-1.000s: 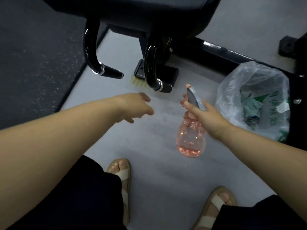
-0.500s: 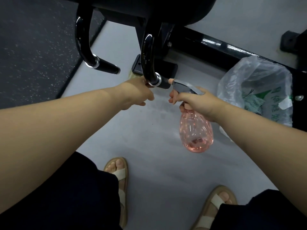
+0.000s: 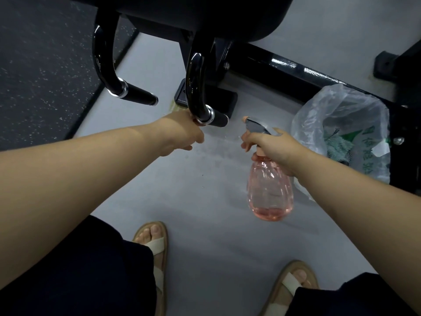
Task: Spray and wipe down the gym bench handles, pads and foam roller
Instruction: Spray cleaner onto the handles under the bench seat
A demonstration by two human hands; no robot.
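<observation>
The black bench pad (image 3: 205,14) fills the top of the view. Two curved glossy black handles hang below it, the far handle (image 3: 136,95) at the left and the near handle (image 3: 196,87) in the middle. My left hand (image 3: 182,135) is at the near handle's bend by its chrome ring, fingers curled around it and partly hidden. My right hand (image 3: 273,147) grips a pink see-through spray bottle (image 3: 270,190) by its neck, a finger on the grey trigger. The nozzle points left at the near handle's grip end, a short gap away. A little liquid sits in the bottle's bottom.
A clear plastic bag (image 3: 341,124) with green-printed contents lies on the grey floor at the right, against the black bench frame (image 3: 284,67). A dark speckled mat (image 3: 45,65) covers the left. My sandalled feet (image 3: 152,247) are at the bottom.
My left hand reached forward from mid-air to the near handle's bend. My right hand brought the bottle upright and turned its nozzle toward the handle.
</observation>
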